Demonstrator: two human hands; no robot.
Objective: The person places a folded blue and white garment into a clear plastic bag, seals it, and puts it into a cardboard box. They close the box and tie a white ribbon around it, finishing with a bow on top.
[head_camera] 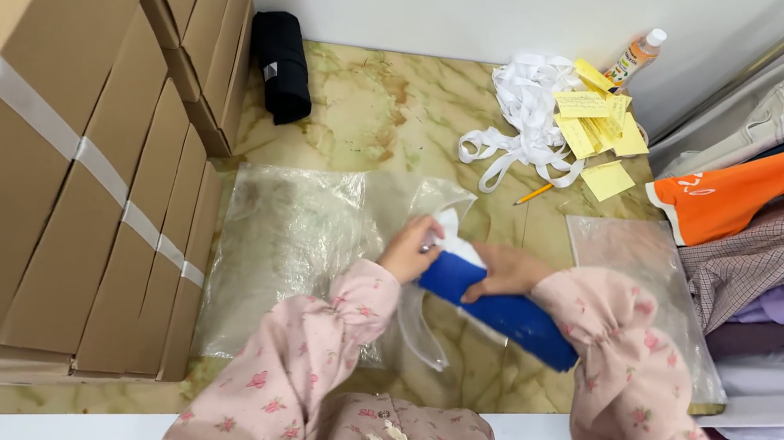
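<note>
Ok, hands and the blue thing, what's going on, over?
Left hand gripping clear plastic bag mouth. Right hand clamped on rolled blue cloth, one end at the bag. Nothing blocking on the marble floor.

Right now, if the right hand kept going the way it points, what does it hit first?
The right hand lies on the rolled blue garment, pointing left toward the left hand. Going on, it would probably meet that hand and the clear plastic bag it grips; depth is uncertain.
</note>
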